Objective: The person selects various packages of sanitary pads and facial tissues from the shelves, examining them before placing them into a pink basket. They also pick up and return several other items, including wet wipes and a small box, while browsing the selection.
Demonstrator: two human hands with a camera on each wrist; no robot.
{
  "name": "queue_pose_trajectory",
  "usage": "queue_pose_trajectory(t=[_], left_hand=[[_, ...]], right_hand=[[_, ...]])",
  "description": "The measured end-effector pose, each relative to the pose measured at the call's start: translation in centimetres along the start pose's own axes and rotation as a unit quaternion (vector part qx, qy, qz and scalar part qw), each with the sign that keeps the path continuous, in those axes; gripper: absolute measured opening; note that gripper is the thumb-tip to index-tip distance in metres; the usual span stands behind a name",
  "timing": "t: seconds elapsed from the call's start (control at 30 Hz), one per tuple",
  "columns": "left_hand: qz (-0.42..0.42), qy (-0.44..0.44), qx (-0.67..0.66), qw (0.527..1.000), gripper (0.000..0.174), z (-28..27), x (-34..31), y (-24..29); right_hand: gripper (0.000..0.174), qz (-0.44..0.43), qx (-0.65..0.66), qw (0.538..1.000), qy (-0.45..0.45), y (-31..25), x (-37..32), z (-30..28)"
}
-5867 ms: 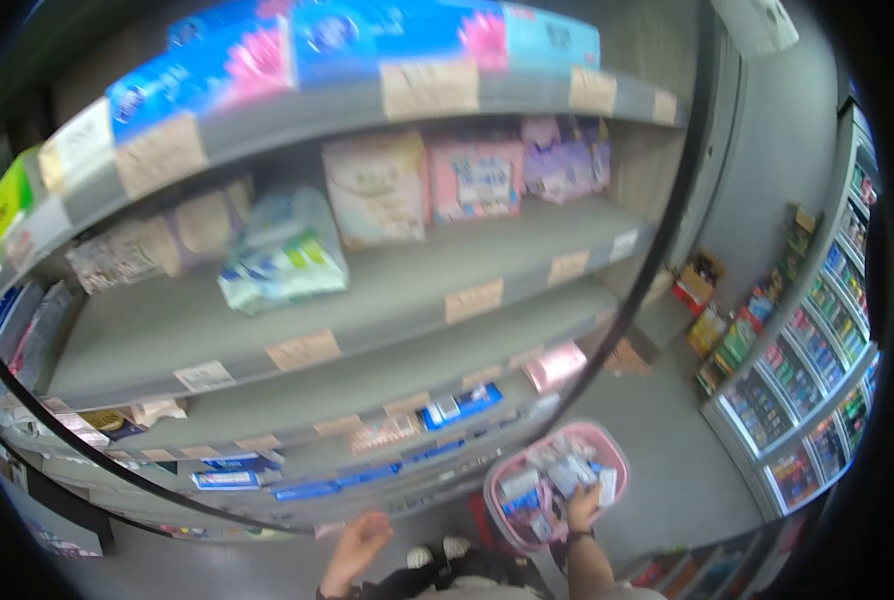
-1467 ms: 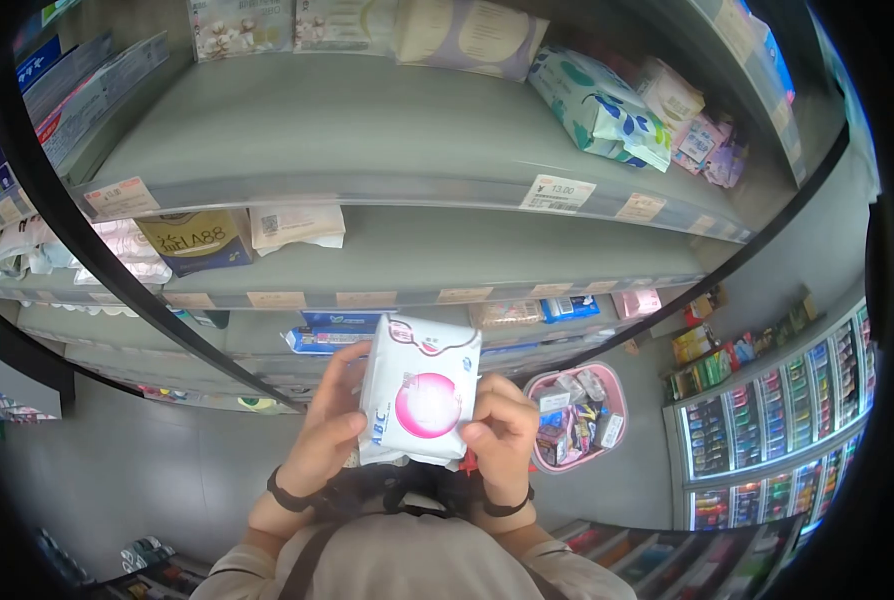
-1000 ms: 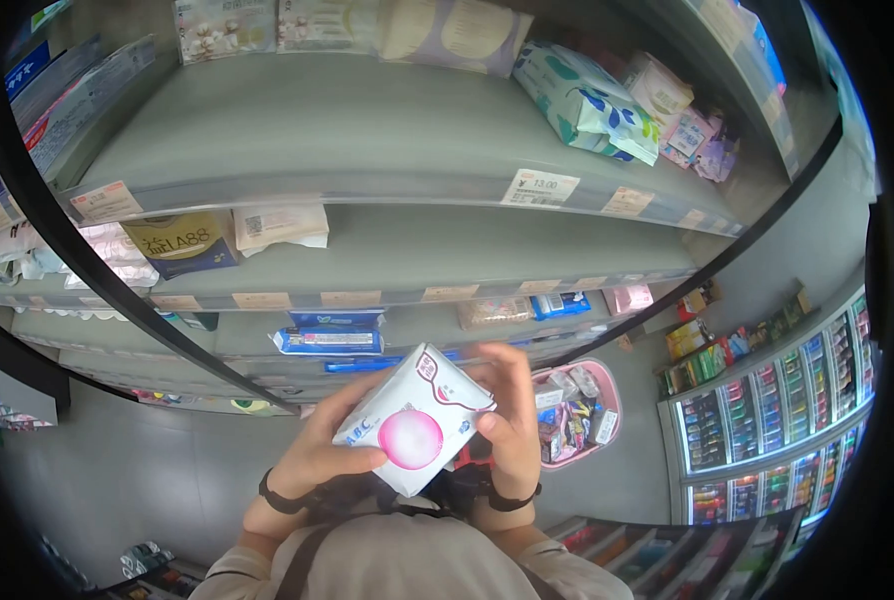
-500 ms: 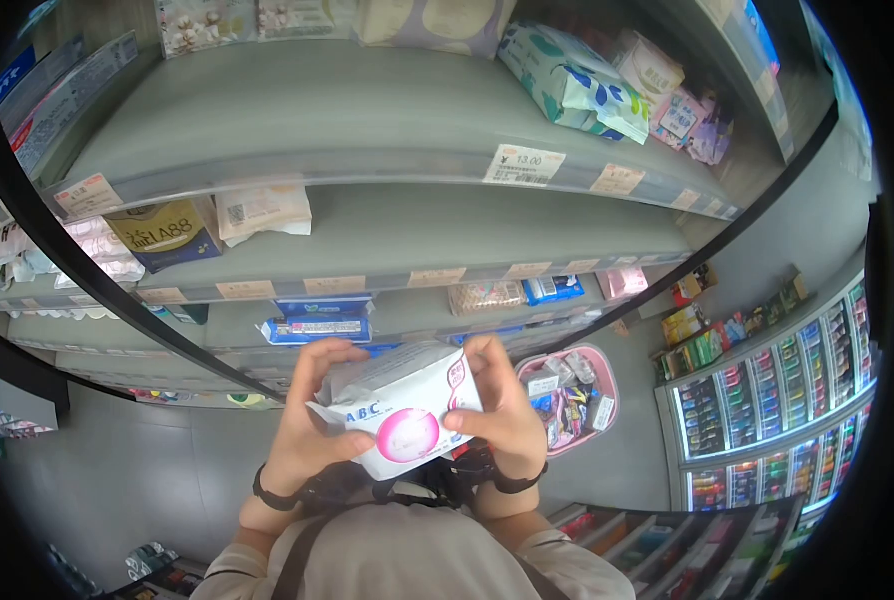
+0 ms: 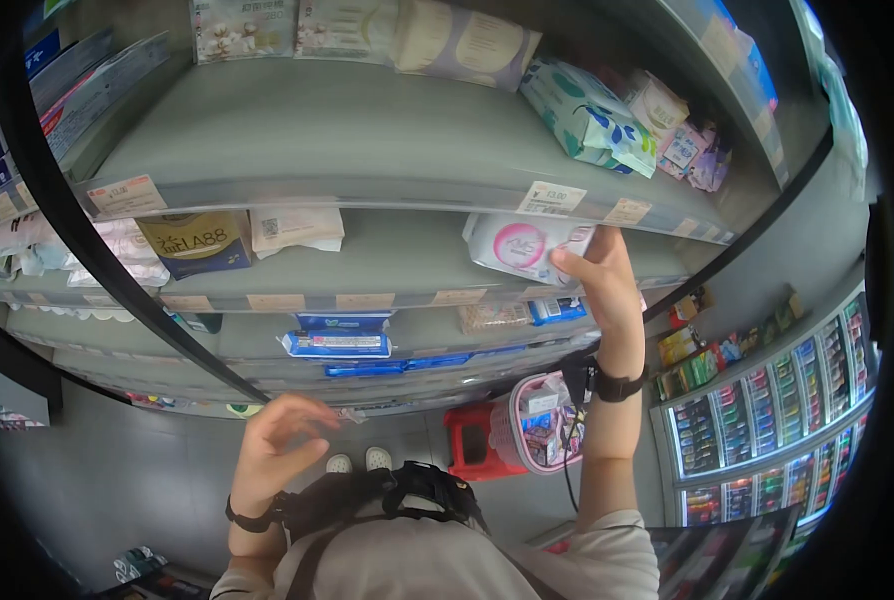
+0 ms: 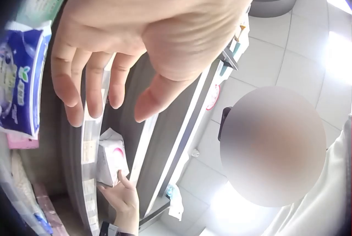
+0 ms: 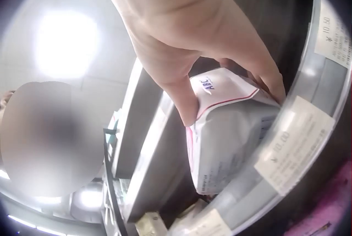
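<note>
A white ABC pack of sanitary pads [image 5: 515,246] with a pink circle is at the second visible shelf, right of the middle. My right hand [image 5: 612,285] grips its right end, thumb on the front face. In the right wrist view the thumb and fingers of this hand [image 7: 181,43] straddle the pack [image 7: 231,137], close beside a shelf's price strip. My left hand [image 5: 275,450] hangs low before the shelves with nothing in it. Its fingers look loosely bent in the left wrist view, where the left hand [image 6: 148,32] is large in front.
Several packs, including a green-and-white one [image 5: 589,118], stand on the upper shelf [image 5: 297,130]. A dark gold-labelled pack [image 5: 195,243] is left on the second shelf. Below are blue packs [image 5: 337,343]. A pink basket [image 5: 512,435] full of small packs stands beside a red stool [image 5: 467,440].
Both hands held and turned the pad pack in front of the body. Now the left hand has let go, and the right hand has carried the pack forward and right to the second shelf.
</note>
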State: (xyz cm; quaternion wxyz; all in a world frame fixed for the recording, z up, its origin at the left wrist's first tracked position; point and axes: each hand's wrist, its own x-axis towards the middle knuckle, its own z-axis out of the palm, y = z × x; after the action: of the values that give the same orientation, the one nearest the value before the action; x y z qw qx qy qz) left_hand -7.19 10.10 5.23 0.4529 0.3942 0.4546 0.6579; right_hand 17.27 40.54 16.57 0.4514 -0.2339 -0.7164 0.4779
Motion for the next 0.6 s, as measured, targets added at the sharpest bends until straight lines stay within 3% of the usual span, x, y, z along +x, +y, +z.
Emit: queue_pose_trajectory(t=[0.07,0.13,0.17,0.27,0.3,0.6], left_hand=[[-0.006,0.024,-0.004,1.0,0.03,-0.8,-0.6,-0.4],[-0.014,0.033,-0.007,0.999,0.029,-1.2,-1.1,-0.6],[-0.022,0.042,-0.01,0.999,0.028,-1.3,-1.4,-0.8],[-0.026,0.05,-0.017,0.998,0.027,-1.7,-2.1,-1.5],[-0.027,0.049,-0.016,0.998,0.027,-1.8,-2.3,-1.7],[-0.058,0.026,-0.022,0.998,0.025,-2.5,-3.4,-2.8]], right_hand=[[0.068,0.031,-0.039,0.998,-0.024,0.1,1.2,0.0],[0.067,0.108,-0.218,0.969,-0.039,0.0,2.2,0.2],[0.067,0.061,-0.217,0.973,-0.051,0.2,2.8,0.4],[0.052,0.08,-0.33,0.937,-0.085,0.2,4.6,1.0],[0.041,0.079,-0.331,0.937,-0.083,0.0,4.8,1.7],[0.033,0.064,-0.345,0.934,-0.068,1.8,6.2,2.6]])
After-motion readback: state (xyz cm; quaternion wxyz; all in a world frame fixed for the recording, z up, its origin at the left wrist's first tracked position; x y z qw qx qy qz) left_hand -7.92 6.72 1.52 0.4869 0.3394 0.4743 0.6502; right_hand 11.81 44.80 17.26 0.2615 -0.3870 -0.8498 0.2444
